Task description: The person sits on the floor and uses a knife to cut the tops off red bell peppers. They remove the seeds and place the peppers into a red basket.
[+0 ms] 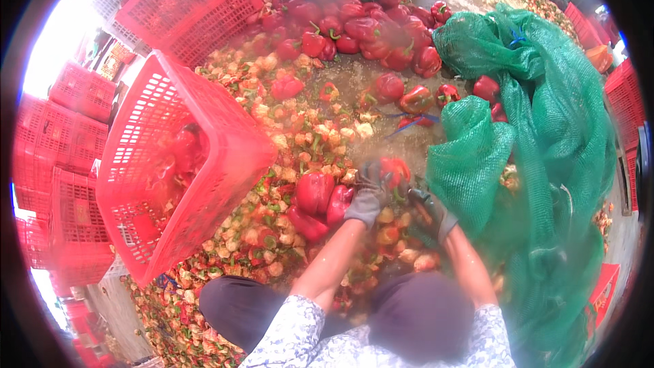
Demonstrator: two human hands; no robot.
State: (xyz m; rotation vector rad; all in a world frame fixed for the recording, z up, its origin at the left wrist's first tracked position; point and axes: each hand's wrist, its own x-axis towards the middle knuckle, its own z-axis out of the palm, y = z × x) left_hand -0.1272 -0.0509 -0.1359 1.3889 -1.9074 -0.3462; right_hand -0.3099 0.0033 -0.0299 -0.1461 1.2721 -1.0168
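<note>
My gloved left hand [370, 191] is closed on a red bell pepper [395, 171], just ahead of my knees. Close to its right, my gloved right hand [430, 209] is curled around a small tool [421, 205] with a brownish part, perhaps a knife; blur hides its exact shape. Several whole red peppers [314, 193] lie against the left side of my left wrist. Cut pepper cores and stems [301, 138] cover the ground around and beneath my hands. To the left a tilted red plastic crate [225, 148] holds pieces of red pepper [186, 151].
A heap of red peppers [365, 28] lies farther ahead. Green mesh sacks [557, 97] spread along the right, one bunched near my right hand. Another red crate [189, 0] stands at the upper left, and stacked red crates [71, 133] line the far left. Blue ties [409, 123] lie on the ground.
</note>
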